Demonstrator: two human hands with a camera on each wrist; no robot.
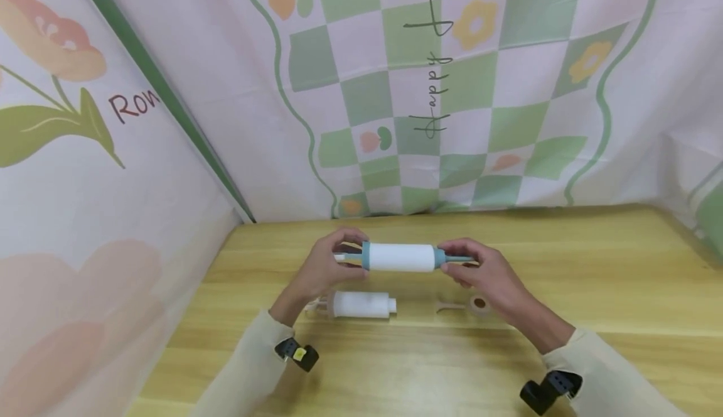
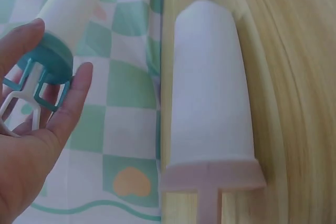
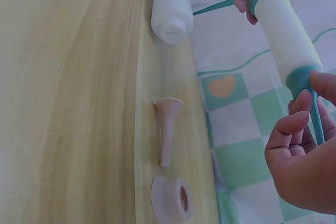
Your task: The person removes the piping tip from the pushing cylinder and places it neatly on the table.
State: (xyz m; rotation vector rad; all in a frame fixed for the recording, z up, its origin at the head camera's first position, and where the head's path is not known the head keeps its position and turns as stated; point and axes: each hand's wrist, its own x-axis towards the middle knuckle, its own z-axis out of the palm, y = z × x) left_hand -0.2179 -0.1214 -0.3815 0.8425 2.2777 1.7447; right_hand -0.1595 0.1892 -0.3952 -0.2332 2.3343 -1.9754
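A large plastic syringe with a white barrel is held level above the table, between both hands. My left hand grips its teal collar, thumb on one side and fingers on the other. A white plunger handle sticks out there between teal finger loops, toward the palm. At the other end my right hand pinches the teal end cap, and a thin teal nozzle runs back alongside the fingers. Just below, a second syringe with a white barrel and pinkish-beige collar lies on the table.
On the wooden table, a pinkish-beige nozzle with a flared end lies below my right hand. Close to it is a round pinkish-beige cap with a hole. A patterned curtain hangs along the table's back edge, another cloth at the left.
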